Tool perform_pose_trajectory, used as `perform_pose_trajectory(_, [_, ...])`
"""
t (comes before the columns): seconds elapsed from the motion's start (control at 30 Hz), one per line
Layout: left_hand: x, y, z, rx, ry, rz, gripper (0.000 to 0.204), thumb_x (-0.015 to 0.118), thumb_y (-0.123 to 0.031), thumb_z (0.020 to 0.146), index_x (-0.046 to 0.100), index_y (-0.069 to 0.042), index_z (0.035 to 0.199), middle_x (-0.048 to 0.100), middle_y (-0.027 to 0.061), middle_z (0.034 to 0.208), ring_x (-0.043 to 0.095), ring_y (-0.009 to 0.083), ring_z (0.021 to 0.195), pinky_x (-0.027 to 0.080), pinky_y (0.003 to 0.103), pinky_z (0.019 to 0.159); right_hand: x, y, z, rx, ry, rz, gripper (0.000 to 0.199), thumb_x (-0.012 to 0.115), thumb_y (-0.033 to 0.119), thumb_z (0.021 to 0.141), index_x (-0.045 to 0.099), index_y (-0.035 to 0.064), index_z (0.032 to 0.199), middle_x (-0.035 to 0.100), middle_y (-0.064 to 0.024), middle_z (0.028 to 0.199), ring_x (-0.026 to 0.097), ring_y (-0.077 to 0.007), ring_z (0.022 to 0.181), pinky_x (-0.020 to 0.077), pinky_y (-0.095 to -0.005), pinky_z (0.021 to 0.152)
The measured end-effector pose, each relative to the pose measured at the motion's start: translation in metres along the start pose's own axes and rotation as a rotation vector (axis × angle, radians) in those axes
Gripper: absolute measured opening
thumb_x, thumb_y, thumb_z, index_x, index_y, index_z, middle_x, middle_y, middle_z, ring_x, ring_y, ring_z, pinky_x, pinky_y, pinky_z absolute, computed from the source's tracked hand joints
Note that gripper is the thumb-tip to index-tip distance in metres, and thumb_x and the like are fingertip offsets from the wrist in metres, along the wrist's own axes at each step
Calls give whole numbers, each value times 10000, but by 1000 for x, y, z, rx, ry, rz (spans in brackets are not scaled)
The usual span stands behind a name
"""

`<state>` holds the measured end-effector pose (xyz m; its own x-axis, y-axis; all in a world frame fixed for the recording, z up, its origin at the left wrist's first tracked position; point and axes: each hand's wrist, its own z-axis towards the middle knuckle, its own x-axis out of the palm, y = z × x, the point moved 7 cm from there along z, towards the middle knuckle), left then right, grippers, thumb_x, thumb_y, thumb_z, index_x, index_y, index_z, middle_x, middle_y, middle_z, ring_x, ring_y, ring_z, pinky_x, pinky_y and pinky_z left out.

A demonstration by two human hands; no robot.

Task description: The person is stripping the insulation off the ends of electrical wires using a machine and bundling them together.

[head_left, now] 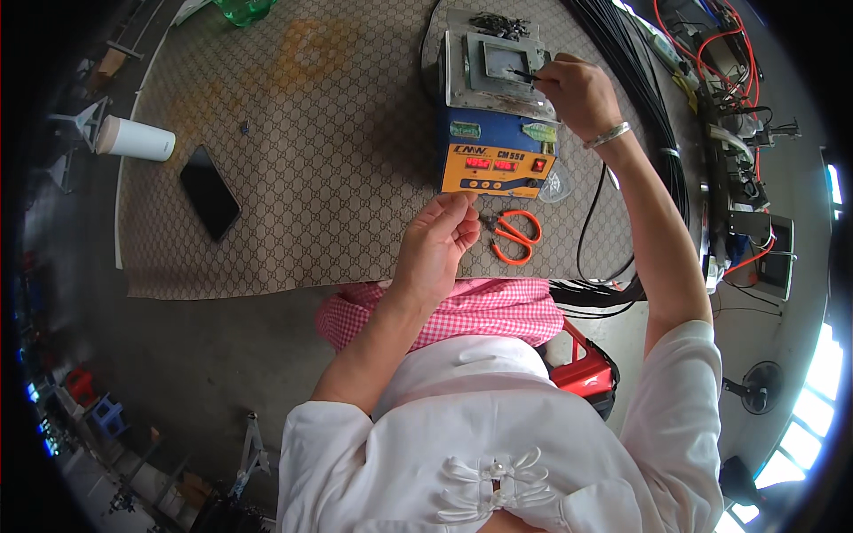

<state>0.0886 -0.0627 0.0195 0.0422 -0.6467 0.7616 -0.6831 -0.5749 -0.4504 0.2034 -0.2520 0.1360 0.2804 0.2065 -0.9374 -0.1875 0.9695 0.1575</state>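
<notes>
Cup (135, 139): white, lying on its side at the left edge of the mat, just off the phone's upper left.
Phone (211, 192): black, screen dark, flat on the mat, well apart from both hands.
Mat (293, 133): brown patterned sheet covering the table; everything named here rests on it.
Left hand (437, 242): raised above the near edge of the mat, just below the box's front panel, fingers curled in with thumb and forefinger tips pinched together; whatever sits between them is too small to make out.
Scissors (515, 233): orange handles, lying flat just right of the left hand, in front of the box, untouched.
Box (494, 160): blue and orange bench unit with red readouts on its front, a grey metal plate and a square recess on top.
Wire (524, 75): thin dark piece lying across the recess on top of the box, its right end in the right hand's fingertips.
Right hand (577, 93): at the box's upper right corner, closed in a pinch on the wire; a silver bangle sits at the wrist.
Cables (640, 80): thick black bundle running down the mat just right of the right hand.
</notes>
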Motion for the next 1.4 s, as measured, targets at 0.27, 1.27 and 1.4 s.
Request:
perform_pose_trajectory(0.27, [-5, 2, 4, -7, 0, -2, 163, 546, -201, 879, 596, -69, 961, 563, -13, 799, 514, 78, 729, 417, 239, 715, 8, -2, 7, -5, 59, -59, 114, 602, 119, 736, 641, 25, 787, 598, -91, 793, 595, -272, 747, 471, -354, 690])
perform_pose_trajectory(1.27, [64, -38, -36, 517, 114, 350, 192, 539, -120, 879, 575, -25, 1041, 605, 40, 955, 538, 78, 866, 410, 209, 796, 20, 74, -125, 682, 175, 1970, 73, 632, 57, 796, 614, 13, 852, 599, -31, 717, 553, -101, 579, 460, -200, 528])
perform_pose_trajectory(1.4, [70, -35, -40, 509, 131, 334, 189, 549, -143, 881, 584, 0, 999, 599, 51, 951, 543, 81, 871, 427, 204, 787, 26, 95, -139, 677, 218, 2128, 94, 623, 89, 808, 611, 21, 871, 594, -27, 717, 554, -107, 597, 459, -213, 551])
